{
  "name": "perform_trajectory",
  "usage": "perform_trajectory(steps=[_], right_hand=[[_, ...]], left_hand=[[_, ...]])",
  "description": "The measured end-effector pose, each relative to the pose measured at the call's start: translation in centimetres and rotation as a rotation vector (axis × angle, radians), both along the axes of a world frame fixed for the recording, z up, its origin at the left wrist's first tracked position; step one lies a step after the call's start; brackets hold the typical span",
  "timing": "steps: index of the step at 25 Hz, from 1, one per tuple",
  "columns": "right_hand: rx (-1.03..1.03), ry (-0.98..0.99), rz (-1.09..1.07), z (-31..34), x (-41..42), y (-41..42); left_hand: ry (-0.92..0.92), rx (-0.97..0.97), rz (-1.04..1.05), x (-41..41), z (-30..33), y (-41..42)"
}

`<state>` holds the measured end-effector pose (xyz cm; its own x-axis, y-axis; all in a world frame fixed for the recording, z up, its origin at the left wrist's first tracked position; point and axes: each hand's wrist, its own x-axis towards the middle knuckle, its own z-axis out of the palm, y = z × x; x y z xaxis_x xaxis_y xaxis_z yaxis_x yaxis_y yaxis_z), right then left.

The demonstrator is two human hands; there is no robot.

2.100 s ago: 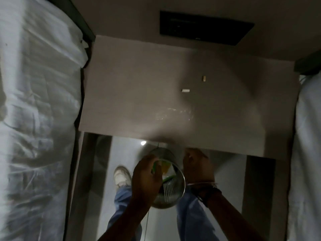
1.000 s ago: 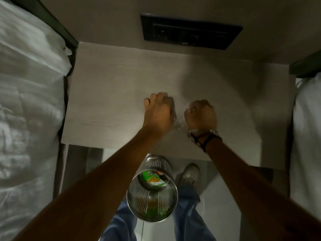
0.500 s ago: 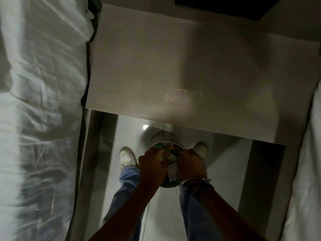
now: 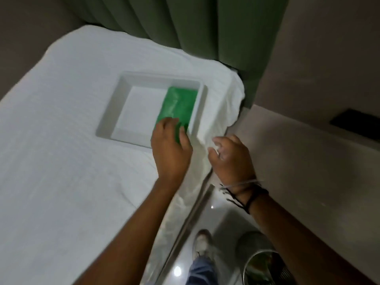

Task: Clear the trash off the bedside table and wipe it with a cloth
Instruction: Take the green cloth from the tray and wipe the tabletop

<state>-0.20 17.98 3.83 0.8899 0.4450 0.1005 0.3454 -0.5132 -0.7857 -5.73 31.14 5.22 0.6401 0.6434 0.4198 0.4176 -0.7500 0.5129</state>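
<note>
Head view: we look down across a white-sheeted bed, with the pale wood-grain bedside counter to its right.
Tray: a shallow white rectangular plastic tray sits on the bed, close to the corner nearest the counter.
Cloth: a folded green cleaning cloth lies inside the tray, along its right wall.
Left hand: our left hand reaches into the tray, fingers spread over the near end of the green cloth and touching it; we cannot tell whether they have closed on it.
Right hand: our right hand hovers at the bed's edge beside the counter, fingers loosely curled and apart, gripping nothing we can make out; dark cords circle the wrist.
Counter top: the part we see carries no loose items; a dark wall panel is set behind it.
Bin: a round perforated metal waste bin stands on the glossy floor below the counter's near edge, with something green and yellow inside, too blurred to name.
Backdrop: a green pleated curtain hangs beyond the bed.
Below: one pale shoe and a blue trouser leg show on the floor.
</note>
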Motion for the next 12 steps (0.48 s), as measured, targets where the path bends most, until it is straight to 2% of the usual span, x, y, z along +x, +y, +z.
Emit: perform_trajectory(steps=[2,4,6,8,10,12], right_hand=[[0.137,0.02,0.012,1.7,1.2,5.4],[0.119,0.04,0.033,2.2,2.4,8.8],[0.104,0.092,0.008,2.0,3.0,10.7],[0.09,0.101,-0.034,1.9,3.0,11.4],[0.048,0.06,-0.081,1.8,3.3,11.7],[0.1,0.039,-0.146,2.3,3.5,11.3]], left_hand=[[0.188,-0.134,0.102,2.4,0.6,5.5],[0.446,-0.36,0.134,4.7,0.2,8.9],[0.628,-0.465,0.1,5.8,-0.3,10.7],[0.627,-0.527,0.097,6.3,-0.8,11.4],[0.499,-0.647,0.113,6.6,-0.7,11.5],[0.338,-0.845,0.065,6.3,0.8,11.0]])
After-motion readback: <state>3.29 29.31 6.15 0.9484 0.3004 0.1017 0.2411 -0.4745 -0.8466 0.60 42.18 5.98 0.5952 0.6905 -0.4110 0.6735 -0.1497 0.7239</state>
